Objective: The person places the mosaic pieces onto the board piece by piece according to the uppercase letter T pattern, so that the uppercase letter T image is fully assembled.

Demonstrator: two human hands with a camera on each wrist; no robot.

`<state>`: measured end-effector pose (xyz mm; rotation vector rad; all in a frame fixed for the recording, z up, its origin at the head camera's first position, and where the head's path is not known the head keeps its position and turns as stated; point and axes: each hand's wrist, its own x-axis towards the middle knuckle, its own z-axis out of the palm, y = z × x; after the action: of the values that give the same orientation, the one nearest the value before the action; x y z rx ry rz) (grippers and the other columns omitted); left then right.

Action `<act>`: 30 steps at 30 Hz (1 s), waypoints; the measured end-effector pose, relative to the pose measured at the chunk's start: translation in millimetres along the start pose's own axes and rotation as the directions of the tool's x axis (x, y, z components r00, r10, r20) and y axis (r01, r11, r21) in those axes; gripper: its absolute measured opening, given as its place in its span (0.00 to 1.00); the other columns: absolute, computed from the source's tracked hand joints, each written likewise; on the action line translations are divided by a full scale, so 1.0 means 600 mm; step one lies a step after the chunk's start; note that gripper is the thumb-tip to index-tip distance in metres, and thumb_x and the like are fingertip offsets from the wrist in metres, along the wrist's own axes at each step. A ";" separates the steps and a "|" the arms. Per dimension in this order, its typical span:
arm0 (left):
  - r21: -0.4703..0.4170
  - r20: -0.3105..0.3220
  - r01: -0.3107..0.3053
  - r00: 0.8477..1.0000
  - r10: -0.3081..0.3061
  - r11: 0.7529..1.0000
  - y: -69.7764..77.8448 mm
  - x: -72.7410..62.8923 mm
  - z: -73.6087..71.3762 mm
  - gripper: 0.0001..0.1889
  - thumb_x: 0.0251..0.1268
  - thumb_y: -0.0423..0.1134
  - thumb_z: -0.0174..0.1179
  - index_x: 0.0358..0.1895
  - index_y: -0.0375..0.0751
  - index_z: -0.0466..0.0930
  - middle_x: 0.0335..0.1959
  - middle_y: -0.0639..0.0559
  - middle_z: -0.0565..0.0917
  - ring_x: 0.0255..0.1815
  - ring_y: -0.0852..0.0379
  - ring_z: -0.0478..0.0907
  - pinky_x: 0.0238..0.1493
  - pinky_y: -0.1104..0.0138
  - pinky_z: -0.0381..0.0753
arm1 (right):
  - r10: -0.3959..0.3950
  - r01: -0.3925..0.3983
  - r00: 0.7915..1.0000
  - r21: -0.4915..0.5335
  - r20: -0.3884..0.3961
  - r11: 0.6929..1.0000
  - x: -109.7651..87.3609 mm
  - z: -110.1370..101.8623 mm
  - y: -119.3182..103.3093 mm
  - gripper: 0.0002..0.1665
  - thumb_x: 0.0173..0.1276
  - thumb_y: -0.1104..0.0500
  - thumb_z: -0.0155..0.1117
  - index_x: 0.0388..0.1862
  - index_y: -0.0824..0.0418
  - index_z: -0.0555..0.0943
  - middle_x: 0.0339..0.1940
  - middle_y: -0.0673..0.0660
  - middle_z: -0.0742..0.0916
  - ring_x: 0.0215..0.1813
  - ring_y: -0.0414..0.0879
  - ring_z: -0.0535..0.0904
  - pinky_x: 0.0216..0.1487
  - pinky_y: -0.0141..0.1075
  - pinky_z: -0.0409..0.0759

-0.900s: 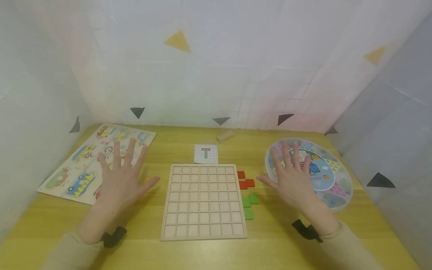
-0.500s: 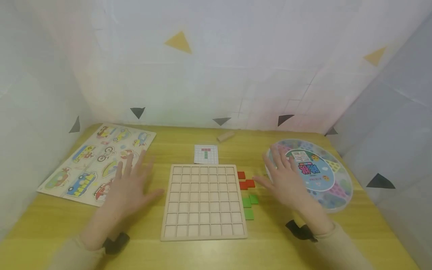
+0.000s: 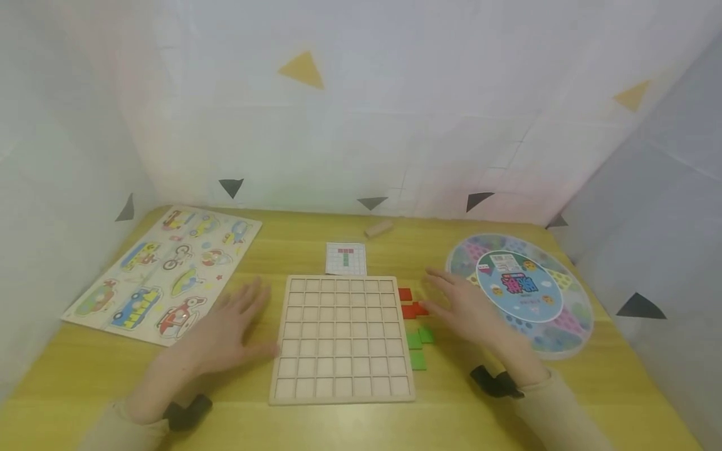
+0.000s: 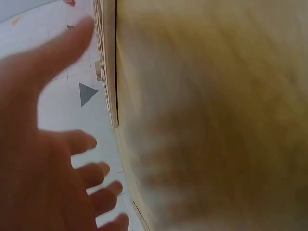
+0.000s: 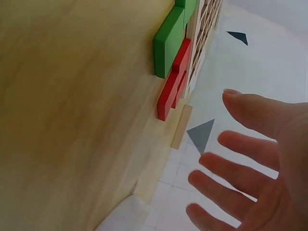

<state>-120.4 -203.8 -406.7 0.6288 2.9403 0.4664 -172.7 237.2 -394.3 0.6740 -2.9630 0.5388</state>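
Observation:
In the head view a wooden grid board of square cells lies at the middle of the table. Along its right edge lie several red tiles and green tiles. My left hand is beside the board's left edge, its thumb near the frame, holding nothing. To the right of the tiles hovers my right hand, thumb close to the red ones and fingers extended. The right wrist view shows those fingers apart from the red tiles and green tiles. A pattern card with a red and green T sits behind the board.
A wooden picture puzzle of vehicles lies at the left. At the right is a round patterned box. A small wooden block rests near the back edge, before a white cloth wall.
Both hands have come down and inward from over the puzzle and the round box, nearing the grid board's two sides. The board, tiles and card stay in place.

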 end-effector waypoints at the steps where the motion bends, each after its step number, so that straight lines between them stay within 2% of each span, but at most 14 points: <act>1: -0.012 0.016 -0.003 1.000 0.003 1.000 0.001 -0.001 0.000 0.59 0.56 0.76 0.56 0.81 0.41 0.47 0.82 0.39 0.44 0.81 0.34 0.45 0.78 0.39 0.47 | 0.004 -0.004 1.000 0.021 0.007 1.000 0.000 0.001 -0.001 0.31 0.71 0.47 0.65 0.67 0.60 0.76 0.72 0.61 0.75 0.71 0.62 0.71 0.69 0.60 0.71; 5: -0.057 0.081 -0.026 0.996 0.031 0.998 0.007 -0.003 -0.003 0.62 0.51 0.78 0.59 0.81 0.40 0.47 0.82 0.39 0.44 0.80 0.32 0.46 0.76 0.37 0.51 | 0.000 -0.002 1.000 0.081 0.023 0.997 0.001 0.002 0.000 0.25 0.70 0.52 0.67 0.62 0.61 0.80 0.67 0.61 0.80 0.69 0.61 0.74 0.68 0.59 0.73; 11: -0.106 0.166 -0.049 0.984 0.066 0.993 0.013 -0.006 -0.004 0.70 0.40 0.80 0.63 0.81 0.39 0.44 0.82 0.39 0.43 0.79 0.28 0.44 0.74 0.35 0.52 | -0.017 0.011 0.998 0.102 0.057 0.995 0.002 0.009 0.007 0.20 0.66 0.57 0.70 0.55 0.61 0.84 0.55 0.57 0.87 0.60 0.57 0.81 0.63 0.56 0.78; 17: -0.154 0.219 -0.074 0.970 0.107 0.985 0.017 -0.006 0.005 0.75 0.30 0.80 0.67 0.81 0.40 0.43 0.83 0.43 0.40 0.81 0.34 0.39 0.77 0.37 0.47 | -0.013 0.003 0.997 0.124 0.075 0.992 0.005 0.018 0.013 0.19 0.63 0.60 0.72 0.53 0.59 0.85 0.50 0.53 0.88 0.55 0.52 0.83 0.61 0.53 0.80; 22: -0.174 0.237 -0.060 0.966 0.101 0.983 0.020 -0.006 0.009 0.76 0.28 0.79 0.69 0.81 0.41 0.43 0.83 0.45 0.39 0.81 0.35 0.38 0.77 0.39 0.49 | -0.009 -0.001 0.998 0.148 0.068 0.989 0.007 0.022 0.016 0.18 0.62 0.62 0.73 0.52 0.59 0.86 0.48 0.52 0.89 0.54 0.51 0.83 0.60 0.52 0.81; 30: -0.194 0.229 -0.060 0.968 0.104 0.979 0.021 -0.006 0.012 0.77 0.28 0.77 0.70 0.81 0.40 0.41 0.83 0.42 0.39 0.81 0.34 0.40 0.77 0.41 0.52 | -0.001 -0.010 0.998 0.183 0.055 0.983 0.005 0.022 0.019 0.17 0.63 0.63 0.72 0.51 0.60 0.86 0.46 0.52 0.88 0.53 0.52 0.83 0.58 0.52 0.82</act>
<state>-111.4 -192.3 -409.6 0.7293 2.6159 0.6176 -180.1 241.0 -410.2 0.7077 -2.9915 0.8141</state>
